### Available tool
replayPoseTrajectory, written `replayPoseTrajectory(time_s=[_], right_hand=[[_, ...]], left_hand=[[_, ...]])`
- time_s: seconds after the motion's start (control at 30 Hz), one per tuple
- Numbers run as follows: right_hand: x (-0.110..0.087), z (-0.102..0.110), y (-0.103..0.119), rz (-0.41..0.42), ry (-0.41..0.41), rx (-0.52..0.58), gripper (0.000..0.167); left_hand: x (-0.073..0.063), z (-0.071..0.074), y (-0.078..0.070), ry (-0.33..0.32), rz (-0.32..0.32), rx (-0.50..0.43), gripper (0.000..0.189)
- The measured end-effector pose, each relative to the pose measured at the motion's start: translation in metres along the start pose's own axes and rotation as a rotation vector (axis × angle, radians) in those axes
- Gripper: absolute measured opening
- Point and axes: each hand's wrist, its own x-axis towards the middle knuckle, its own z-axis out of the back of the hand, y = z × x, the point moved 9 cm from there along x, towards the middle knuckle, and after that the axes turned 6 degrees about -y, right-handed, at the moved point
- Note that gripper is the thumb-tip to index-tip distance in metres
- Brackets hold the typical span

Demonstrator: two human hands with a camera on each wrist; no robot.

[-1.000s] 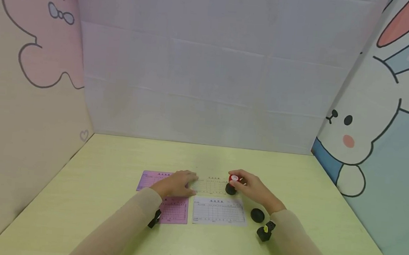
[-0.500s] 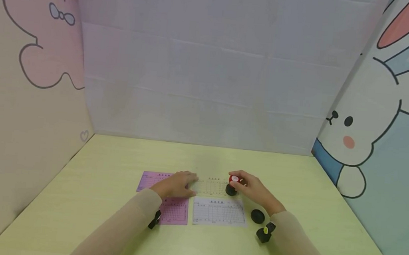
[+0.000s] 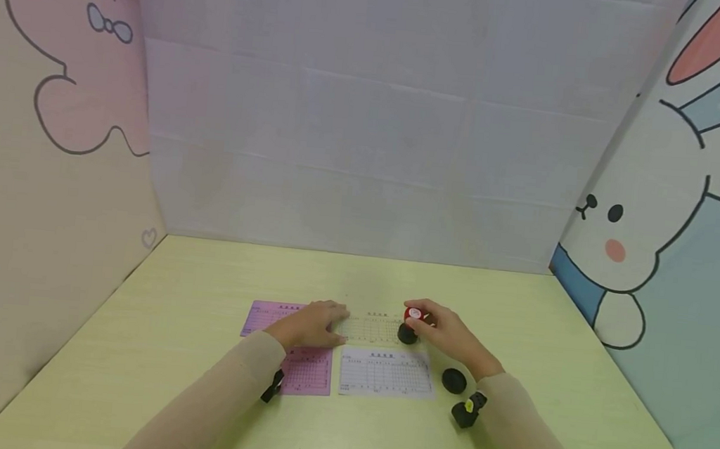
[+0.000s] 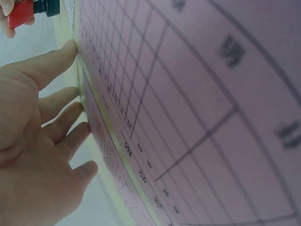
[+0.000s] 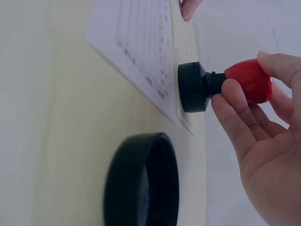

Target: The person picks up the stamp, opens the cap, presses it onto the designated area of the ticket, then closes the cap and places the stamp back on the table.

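Note:
My right hand (image 3: pixel 449 334) grips the red handle of a stamp (image 5: pixel 249 80), thumb on one side and fingers on the other. The stamp's round black base (image 3: pixel 407 334) stands on the right part of a pale yellow printed form (image 3: pixel 369 329). With fingers spread, my left hand (image 3: pixel 307 325) rests at that form's left edge, over the purple forms; whether each fingertip touches paper I cannot tell. A white form (image 3: pixel 386 373) lies nearer me. Open side showing, a round black cap (image 5: pixel 141 183) sits on the table beside my right wrist.
Two purple forms, one farther (image 3: pixel 259 319) and one nearer (image 3: pixel 308 374), lie on the left, partly under my left hand and sleeve. The pale yellow table (image 3: pixel 343 435) meets a white-covered back wall (image 3: pixel 366 147). Painted side walls stand left and right.

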Motion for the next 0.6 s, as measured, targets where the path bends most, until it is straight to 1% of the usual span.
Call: replayPoseTrajectory(time_s=[0.17,0.3,0.43,0.6], right_hand=[[0.0010,0.0032,-0.0019,0.003,0.014,0.013,0.041],[0.0014,0.0030,-0.0064,-0.022,0.015,0.019,0.042],[0.0013,0.0025,-0.0055,-0.034,0.018,0.006,0.042],[0.0003,0.0038,-0.0043,-0.037,0.030,-0.012,0.041]], left_hand=[[-0.0002,0.0007,0.0014,-0.003,0.015,-0.001,0.061],[-0.0004,0.0006,0.0013,0.002,0.017,-0.004,0.062],[-0.0005,0.0004,0.0011,0.000,0.011,0.013,0.062],[0.0003,-0.0003,0.0000,0.003,-0.013,0.055,0.061]])
